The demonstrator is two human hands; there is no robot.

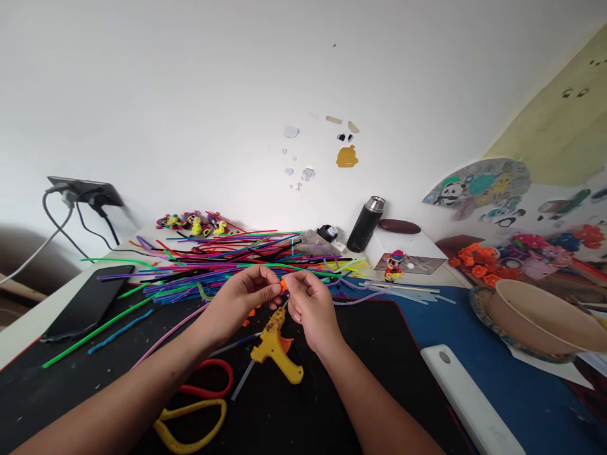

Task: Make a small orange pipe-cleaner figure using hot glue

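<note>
Both hands meet over the middle of the table. My left hand (249,294) and my right hand (310,306) pinch a small orange piece (284,284) between thumbs and fingers. Its exact kind is mostly hidden by the fingertips. Just below them a yellow glue gun (275,351) lies on the black mat, with a clear glue stick (243,379) out of its back. Small orange bits (251,313) lie beside my left hand. Under my left forearm rest scissors with red and yellow handles (194,430), partly covered.
A heap of coloured pipe cleaners (190,272) spreads behind the hands. A phone (90,303) lies left. At the back stand a black flask (366,224) and a small figure (394,265). Right are a beige bowl (545,316) and a white bar (469,398).
</note>
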